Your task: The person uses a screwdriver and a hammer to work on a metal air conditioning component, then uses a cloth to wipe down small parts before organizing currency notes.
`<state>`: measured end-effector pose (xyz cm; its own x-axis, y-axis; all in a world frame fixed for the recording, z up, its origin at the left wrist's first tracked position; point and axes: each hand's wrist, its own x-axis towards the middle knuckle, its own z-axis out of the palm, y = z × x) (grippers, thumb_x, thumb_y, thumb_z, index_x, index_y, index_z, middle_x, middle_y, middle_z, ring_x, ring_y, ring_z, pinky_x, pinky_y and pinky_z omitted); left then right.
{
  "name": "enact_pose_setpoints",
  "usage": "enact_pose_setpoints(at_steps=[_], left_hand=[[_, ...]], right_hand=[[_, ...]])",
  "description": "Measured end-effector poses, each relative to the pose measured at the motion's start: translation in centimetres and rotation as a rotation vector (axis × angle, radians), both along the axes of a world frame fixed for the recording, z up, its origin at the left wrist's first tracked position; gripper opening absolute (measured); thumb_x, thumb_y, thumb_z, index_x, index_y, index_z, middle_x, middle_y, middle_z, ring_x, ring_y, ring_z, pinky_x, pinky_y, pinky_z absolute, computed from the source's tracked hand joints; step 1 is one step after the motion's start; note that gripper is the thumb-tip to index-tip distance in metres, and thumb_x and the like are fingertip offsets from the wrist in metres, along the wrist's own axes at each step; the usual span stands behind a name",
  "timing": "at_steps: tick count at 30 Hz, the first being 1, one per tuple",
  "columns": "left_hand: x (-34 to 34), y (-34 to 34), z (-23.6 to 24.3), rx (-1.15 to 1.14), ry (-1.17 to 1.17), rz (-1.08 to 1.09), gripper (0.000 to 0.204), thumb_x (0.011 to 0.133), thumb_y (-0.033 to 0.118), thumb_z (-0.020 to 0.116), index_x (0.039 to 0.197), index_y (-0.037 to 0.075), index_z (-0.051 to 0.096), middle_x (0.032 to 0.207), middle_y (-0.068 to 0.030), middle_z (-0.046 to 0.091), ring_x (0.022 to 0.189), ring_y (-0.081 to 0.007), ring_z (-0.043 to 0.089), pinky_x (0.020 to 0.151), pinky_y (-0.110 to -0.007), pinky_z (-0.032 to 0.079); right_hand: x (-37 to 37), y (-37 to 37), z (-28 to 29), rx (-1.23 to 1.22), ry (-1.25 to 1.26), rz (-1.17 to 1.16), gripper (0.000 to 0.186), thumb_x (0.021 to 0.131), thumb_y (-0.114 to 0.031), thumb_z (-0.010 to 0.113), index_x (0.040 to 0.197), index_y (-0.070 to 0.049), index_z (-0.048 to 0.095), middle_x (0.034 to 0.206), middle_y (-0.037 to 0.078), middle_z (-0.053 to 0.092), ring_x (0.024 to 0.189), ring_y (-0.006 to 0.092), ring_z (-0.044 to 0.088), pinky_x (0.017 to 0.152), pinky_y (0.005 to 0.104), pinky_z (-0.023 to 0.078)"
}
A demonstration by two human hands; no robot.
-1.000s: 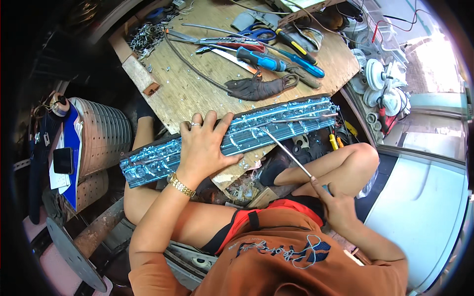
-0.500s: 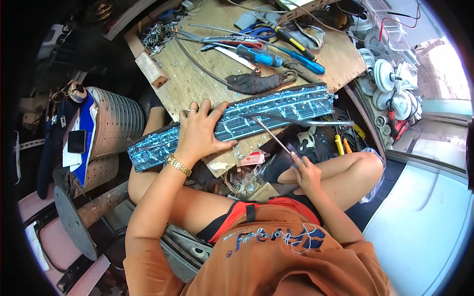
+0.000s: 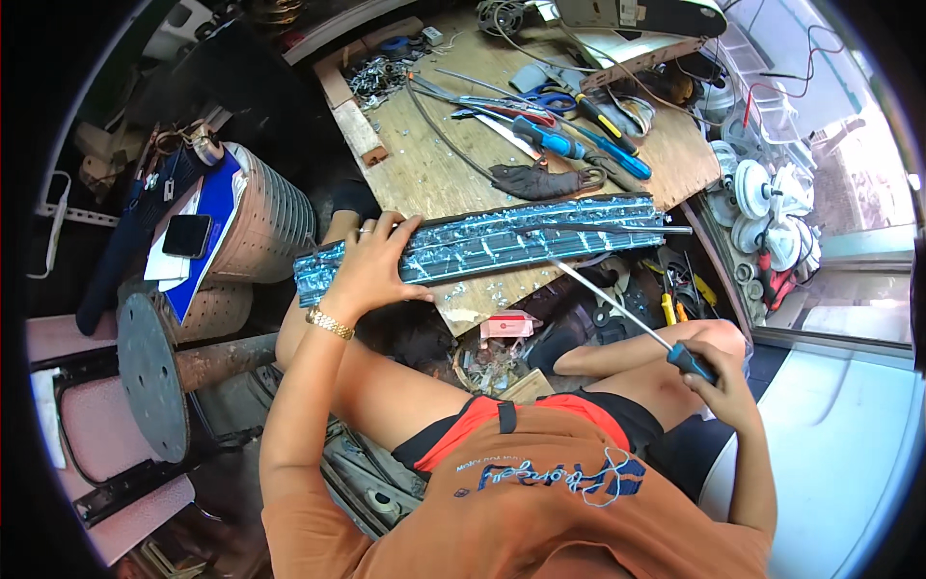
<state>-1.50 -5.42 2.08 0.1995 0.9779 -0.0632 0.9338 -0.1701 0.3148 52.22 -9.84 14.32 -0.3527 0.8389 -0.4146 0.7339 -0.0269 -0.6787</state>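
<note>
A long, dark slotted bar (image 3: 482, 249), littered with shiny scraps, lies across the near edge of the wooden board. My left hand (image 3: 371, 262) grips its left part, fingers over the far side and thumb along the near side. In my right hand (image 3: 716, 372), out to the right over my knee, is a long-shanked screwdriver (image 3: 617, 307) with a blue handle. Its tip reaches the bar's near edge; whether they touch I cannot tell. A thin dark rod (image 3: 617, 229) lies along the bar's right half, its pale end sticking out past the bar.
Beyond the bar, the wooden board (image 3: 424, 145) carries a dark cloth-wrapped tool (image 3: 545, 180), a blue-handled tool (image 3: 548, 138), scissors (image 3: 552, 99) and metal scraps. A perforated drum (image 3: 275, 212) with a phone (image 3: 187, 235) on top stands left. White pulleys (image 3: 755, 183) are piled right.
My right hand has moved right, drawing the screwdriver back from the bar, so its handle now shows. My left hand stays on the bar. The whole view has shifted slightly.
</note>
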Motion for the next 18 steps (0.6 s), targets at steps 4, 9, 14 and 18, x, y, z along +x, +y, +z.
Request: enact_pose_setpoints(at_steps=[4,9,14,18], left_hand=[[1.4,-0.1,-1.1,0.113,-0.022,-0.001,0.109,0.055,0.064,0.091,0.147,0.017,0.059,0.129,-0.0112,0.059,0.115,-0.0351,0.058,0.097,-0.049,0.043],[2.3,-1.3,-1.5,0.208,-0.033,0.082,0.097,0.058,0.064,0.09,0.14,0.019,0.066,0.125,-0.0096,0.06,0.114,-0.0336,0.056,0.094,-0.049,0.042],[2.2,-1.4,-1.4,0.196,-0.048,0.081,0.097,0.059,0.067,0.088,0.141,0.019,0.066,0.123,-0.0096,0.06,0.115,-0.0326,0.055,0.096,-0.049,0.042],[2.0,-1.2,-1.6,0.188,-0.028,0.079,0.1,0.058,0.067,0.088,0.144,0.02,0.064,0.122,-0.0097,0.059,0.113,-0.0326,0.053,0.094,-0.047,0.042]], right_hand=[[-4.9,1.2,5.6,0.222,-0.156,0.248,0.051,0.088,-0.002,0.068,0.138,-0.005,0.062,0.109,0.016,0.07,0.096,0.0307,0.069,0.088,0.0386,0.053],[-10.1,4.3,8.6,0.357,-0.351,0.342,0.045,0.092,-0.01,0.07,0.136,-0.015,0.068,0.099,0.017,0.074,0.089,0.0379,0.071,0.079,0.0459,0.056],[-12.9,7.2,9.7,0.355,-0.426,0.416,0.041,0.091,-0.009,0.07,0.132,-0.014,0.071,0.094,0.017,0.074,0.086,0.0371,0.071,0.074,0.0455,0.055],[-13.9,8.6,9.7,0.37,-0.45,0.51,0.041,0.091,-0.01,0.069,0.132,-0.014,0.071,0.093,0.016,0.074,0.084,0.0367,0.071,0.072,0.0459,0.055]])
